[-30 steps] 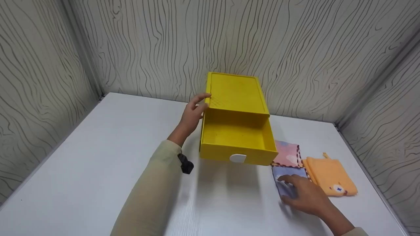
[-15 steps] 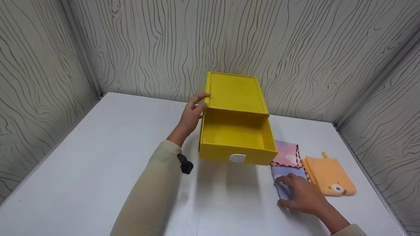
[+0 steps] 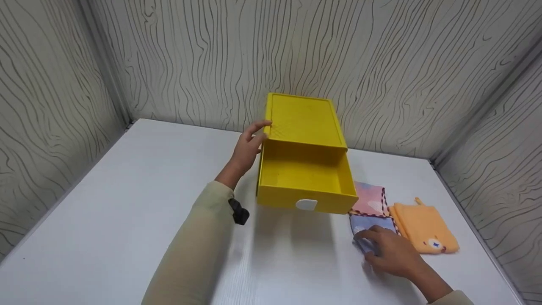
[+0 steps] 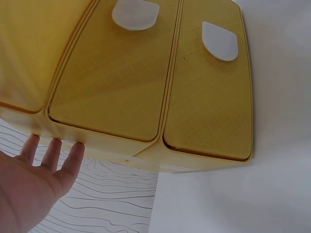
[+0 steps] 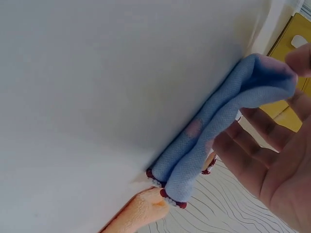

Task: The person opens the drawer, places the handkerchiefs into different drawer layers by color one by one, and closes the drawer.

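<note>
1. The yellow drawer unit (image 3: 302, 120) is unmoved since half a second ago, its top drawer (image 3: 279, 198) drawn out. At its nine o'clock side it is touched by the left hand (image 3: 245, 148), fingers spread, nothing held.
2. Between four and five o'clock from the unit lies the blue cloth (image 3: 372, 222), with the orange cloth (image 3: 425, 224) at its three o'clock. Its near edge, flat half a second ago, has now been gathered up.
3. By the right hand (image 3: 394, 250) that edge is apparently pinched, the thumb having been drawn in toward the fingers; a reach has become a hold, it is judged.
4. In the left wrist view two closed lower drawers (image 4: 116, 77) are shown, hidden from the head view.
5. In the right wrist view a raised fold (image 5: 272, 75) is revealed, masked by the hand from above.
</note>
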Demonstrator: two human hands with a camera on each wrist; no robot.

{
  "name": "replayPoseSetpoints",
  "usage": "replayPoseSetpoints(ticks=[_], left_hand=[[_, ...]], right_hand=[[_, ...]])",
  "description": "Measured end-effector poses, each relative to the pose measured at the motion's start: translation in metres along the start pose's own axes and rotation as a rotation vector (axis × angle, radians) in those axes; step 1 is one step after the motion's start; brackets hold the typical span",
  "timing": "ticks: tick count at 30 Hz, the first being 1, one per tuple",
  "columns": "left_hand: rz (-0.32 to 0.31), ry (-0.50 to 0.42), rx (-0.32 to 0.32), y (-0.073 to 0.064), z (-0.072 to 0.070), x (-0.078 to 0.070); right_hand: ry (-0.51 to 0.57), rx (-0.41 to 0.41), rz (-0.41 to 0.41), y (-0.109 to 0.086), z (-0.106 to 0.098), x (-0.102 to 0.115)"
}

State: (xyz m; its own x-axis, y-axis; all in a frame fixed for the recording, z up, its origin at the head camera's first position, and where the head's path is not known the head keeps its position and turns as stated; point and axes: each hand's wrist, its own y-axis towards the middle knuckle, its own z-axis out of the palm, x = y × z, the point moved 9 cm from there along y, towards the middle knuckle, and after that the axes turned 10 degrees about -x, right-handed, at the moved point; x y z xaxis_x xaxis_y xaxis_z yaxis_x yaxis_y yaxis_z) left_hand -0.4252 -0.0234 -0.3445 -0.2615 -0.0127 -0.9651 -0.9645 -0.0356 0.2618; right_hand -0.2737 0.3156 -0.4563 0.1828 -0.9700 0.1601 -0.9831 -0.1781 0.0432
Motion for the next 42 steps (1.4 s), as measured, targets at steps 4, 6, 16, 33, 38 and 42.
replayPoseSetpoints(ticks=[4, 6, 16, 33, 38, 42], left_hand=[[0.005, -0.007, -0.002, 0.0, -0.001, -0.001], [0.009, -0.007, -0.001, 0.0, -0.001, -0.002], [0.006, -0.01, -0.002, 0.0, 0.001, -0.001], [0.024, -0.045, 0.001, 0.0, 0.006, -0.002], [0.044, -0.084, 0.007, -0.001, 0.007, -0.003], [0.055, -0.095, 0.014, -0.001, 0.008, -0.004]], right_hand=[[0.035, 0.013, -0.001, 0.001, 0.001, -0.001], [0.042, 0.015, 0.003, 0.001, 0.001, -0.002], [-0.015, -0.025, 0.021, 0.0, -0.001, -0.002], [-0.002, -0.048, 0.047, -0.005, -0.013, -0.007], [0.071, -0.05, 0.098, -0.006, -0.018, -0.011], [0.078, -0.072, 0.083, -0.005, -0.025, -0.011]])
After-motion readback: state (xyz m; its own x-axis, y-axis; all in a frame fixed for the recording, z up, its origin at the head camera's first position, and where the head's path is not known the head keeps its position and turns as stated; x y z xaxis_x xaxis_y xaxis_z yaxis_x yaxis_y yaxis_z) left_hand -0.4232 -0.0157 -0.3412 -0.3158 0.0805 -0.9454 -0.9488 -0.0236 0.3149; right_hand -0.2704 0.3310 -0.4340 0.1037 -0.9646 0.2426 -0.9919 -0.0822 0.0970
